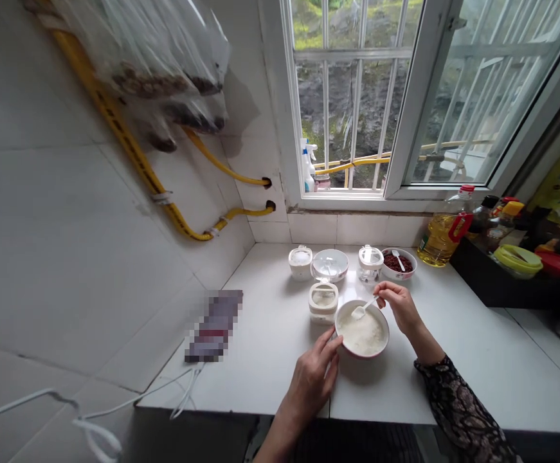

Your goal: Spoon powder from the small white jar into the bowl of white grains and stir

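Observation:
A bowl (386, 339) of white powder (364, 335) rests on the counter before me. My left hand (312, 373) holds the bowl's left side, fingertips against the rim. Pinched between the fingers of my right hand (401, 310) is the handle of a small white spoon (359, 312); its tip is at the powder's surface. Just behind the bowl on the left stands a square lidded jar (323, 303). Farther back are another jar with white contents (300, 262), a pale bowl (330, 264), a clear jar (370, 262), and a bowl of dark red bits (399, 264) with a white spoon in it.
A bottle of yellow oil (438, 235) stands at the back right, beside a black box (482, 276) of bottles and tubs. On the left lies a blurred-out flat object (215, 325) with a white cable (186, 386). Yellow pipe (164, 199) runs along the wall beneath hanging plastic bags (164, 58).

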Action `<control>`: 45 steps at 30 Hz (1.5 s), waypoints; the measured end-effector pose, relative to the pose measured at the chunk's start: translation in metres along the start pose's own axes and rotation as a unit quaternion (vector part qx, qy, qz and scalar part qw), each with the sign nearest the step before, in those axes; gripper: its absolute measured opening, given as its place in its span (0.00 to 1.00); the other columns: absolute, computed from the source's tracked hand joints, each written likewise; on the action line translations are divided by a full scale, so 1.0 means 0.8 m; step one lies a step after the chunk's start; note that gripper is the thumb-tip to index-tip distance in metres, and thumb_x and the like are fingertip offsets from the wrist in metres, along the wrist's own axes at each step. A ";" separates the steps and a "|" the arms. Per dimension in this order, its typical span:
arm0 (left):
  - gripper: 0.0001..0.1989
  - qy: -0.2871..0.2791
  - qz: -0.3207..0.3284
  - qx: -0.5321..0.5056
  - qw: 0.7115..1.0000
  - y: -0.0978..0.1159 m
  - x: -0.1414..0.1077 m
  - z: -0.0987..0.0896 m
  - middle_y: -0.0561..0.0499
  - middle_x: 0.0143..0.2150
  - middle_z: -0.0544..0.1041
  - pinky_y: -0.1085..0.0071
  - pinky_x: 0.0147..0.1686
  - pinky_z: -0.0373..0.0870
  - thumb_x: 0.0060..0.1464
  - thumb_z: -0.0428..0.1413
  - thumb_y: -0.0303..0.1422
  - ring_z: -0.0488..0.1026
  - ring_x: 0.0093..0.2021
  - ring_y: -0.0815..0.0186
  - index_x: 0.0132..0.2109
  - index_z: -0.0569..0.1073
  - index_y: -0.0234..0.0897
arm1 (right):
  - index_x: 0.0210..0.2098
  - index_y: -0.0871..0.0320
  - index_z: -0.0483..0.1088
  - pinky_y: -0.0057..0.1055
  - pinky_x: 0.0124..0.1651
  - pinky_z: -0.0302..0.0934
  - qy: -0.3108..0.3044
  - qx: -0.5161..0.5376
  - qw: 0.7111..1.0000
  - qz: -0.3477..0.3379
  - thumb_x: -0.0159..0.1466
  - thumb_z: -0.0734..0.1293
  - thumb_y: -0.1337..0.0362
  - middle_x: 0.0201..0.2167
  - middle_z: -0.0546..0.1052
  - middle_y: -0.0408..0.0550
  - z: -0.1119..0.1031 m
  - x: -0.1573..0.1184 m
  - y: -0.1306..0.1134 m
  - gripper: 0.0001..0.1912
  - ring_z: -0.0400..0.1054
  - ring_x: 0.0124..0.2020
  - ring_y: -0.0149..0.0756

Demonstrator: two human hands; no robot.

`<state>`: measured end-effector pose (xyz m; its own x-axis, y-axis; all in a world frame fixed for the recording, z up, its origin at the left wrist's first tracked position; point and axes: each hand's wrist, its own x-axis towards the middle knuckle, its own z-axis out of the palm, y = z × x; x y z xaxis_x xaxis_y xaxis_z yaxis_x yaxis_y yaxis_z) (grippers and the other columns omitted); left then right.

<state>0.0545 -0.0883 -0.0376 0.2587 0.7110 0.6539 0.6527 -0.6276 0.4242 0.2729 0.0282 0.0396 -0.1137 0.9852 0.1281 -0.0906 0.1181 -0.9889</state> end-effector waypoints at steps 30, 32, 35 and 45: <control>0.24 0.011 0.008 0.008 1.000 -0.003 -0.002 0.005 0.38 0.59 0.75 0.66 0.45 0.81 0.61 0.48 0.21 0.79 0.54 0.58 0.62 0.65 0.40 | 0.35 0.55 0.76 0.40 0.45 0.65 -0.047 -0.193 0.952 -0.235 0.65 0.65 0.62 0.26 0.79 0.46 0.048 0.000 -0.006 0.08 0.73 0.32 0.40; 0.24 0.007 0.006 0.005 1.000 -0.003 -0.003 0.005 0.38 0.59 0.75 0.66 0.46 0.81 0.61 0.48 0.21 0.78 0.55 0.58 0.62 0.65 0.40 | 0.35 0.56 0.76 0.38 0.40 0.66 -0.025 -0.115 0.980 -0.158 0.62 0.66 0.59 0.24 0.78 0.45 0.046 0.001 -0.003 0.09 0.72 0.30 0.39; 0.23 0.005 0.007 0.005 1.000 -0.003 -0.003 0.004 0.39 0.59 0.75 0.65 0.47 0.80 0.61 0.48 0.21 0.78 0.55 0.58 0.62 0.65 0.40 | 0.33 0.57 0.75 0.36 0.38 0.64 -0.013 -0.038 0.995 -0.086 0.58 0.67 0.58 0.21 0.75 0.43 0.040 0.005 0.002 0.10 0.69 0.26 0.36; 0.21 0.001 0.006 0.001 1.000 -0.002 -0.003 0.002 0.37 0.60 0.74 0.66 0.47 0.80 0.63 0.48 0.21 0.78 0.55 0.58 0.61 0.66 0.39 | 0.24 0.55 0.68 0.39 0.46 0.58 -0.042 -0.372 0.884 -0.281 0.58 0.60 0.69 0.21 0.73 0.42 0.015 0.000 0.001 0.08 0.63 0.26 0.35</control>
<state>0.0540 -0.0887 -0.0409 0.2658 0.7029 0.6598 0.6513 -0.6355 0.4147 0.2608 0.0269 0.0397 -0.3340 0.7354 0.5896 0.5157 0.6662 -0.5388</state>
